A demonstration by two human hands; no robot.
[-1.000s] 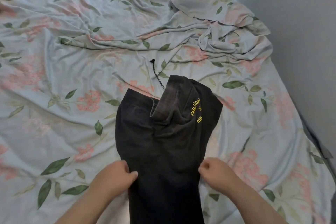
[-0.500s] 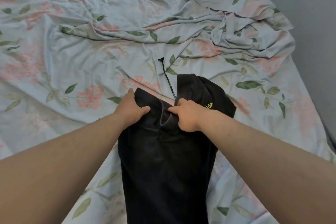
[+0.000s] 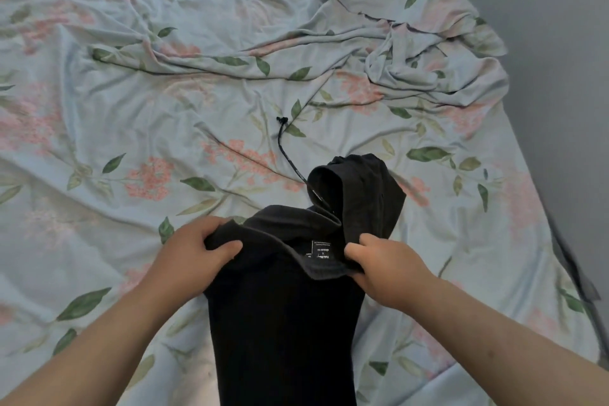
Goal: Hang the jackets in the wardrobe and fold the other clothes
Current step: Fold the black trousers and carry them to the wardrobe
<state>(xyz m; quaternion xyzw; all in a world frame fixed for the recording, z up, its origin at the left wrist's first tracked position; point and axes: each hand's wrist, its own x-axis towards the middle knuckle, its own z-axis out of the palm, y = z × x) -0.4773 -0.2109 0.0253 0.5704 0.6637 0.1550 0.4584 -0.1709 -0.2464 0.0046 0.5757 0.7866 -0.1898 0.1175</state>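
The black hoodie (image 3: 283,323) is laid lengthwise on the bed, its body running toward the person and its top end raised off the floral sheet (image 3: 131,128). Its left shoulder edge is gripped by the left hand (image 3: 188,260), with fingers and thumb curled round the bunched cloth. The neck edge just beside the printed label (image 3: 321,252) is pinched by the right hand (image 3: 389,273). The hood (image 3: 362,188) stands loose and unheld beyond the right hand. The drawstring (image 3: 286,155) trails from it across the sheet, its knotted end well apart from the garment.

Should the top be folded down, the unheld hood could flop sideways and be trapped askew, leaving a lumpy bundle. The drawstring could be dragged along and left hanging out of the fold. Because one grip sits at the outer edge and the other nearer the middle, the crease could be set crooked. The soft sheet might also be pulled up with the cloth.
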